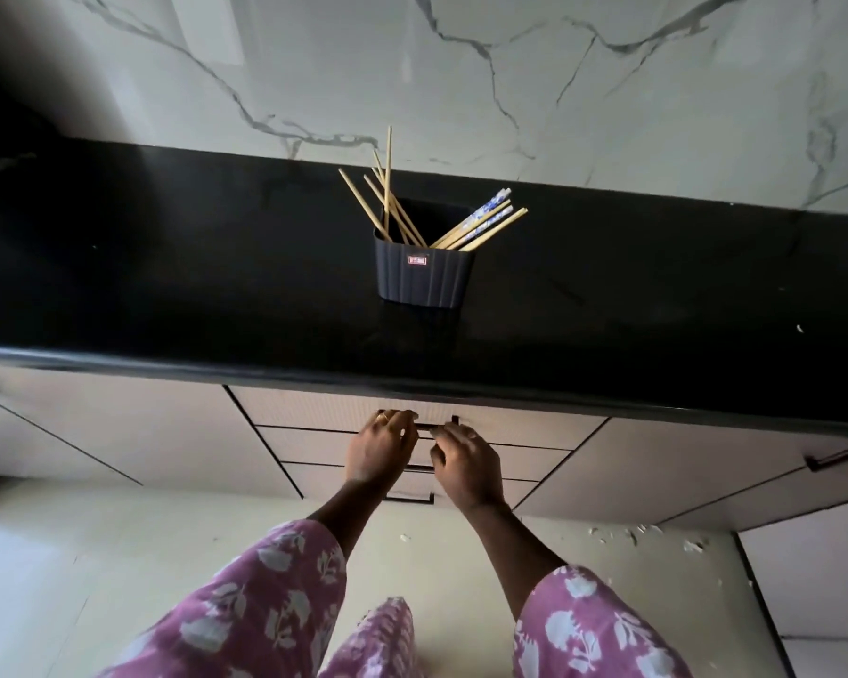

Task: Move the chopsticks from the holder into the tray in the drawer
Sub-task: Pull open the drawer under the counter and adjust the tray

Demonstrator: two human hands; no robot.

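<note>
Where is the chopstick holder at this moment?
In the head view, the holder stands upright mid-frame on the black countertop, before the marble wall, straight above the drawer handle the left hand and right hand hold.

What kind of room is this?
Most likely a kitchen. A black countertop runs along a marble-look wall, a holder of chopsticks stands on it, and drawers sit underneath; the left hand and right hand grip the top handle.

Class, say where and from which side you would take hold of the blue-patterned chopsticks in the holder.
Pinch the blue-patterned chopsticks at their free upper ends, coming from above right: they lean over the right rim of the holder, lower ends buried inside.
</note>
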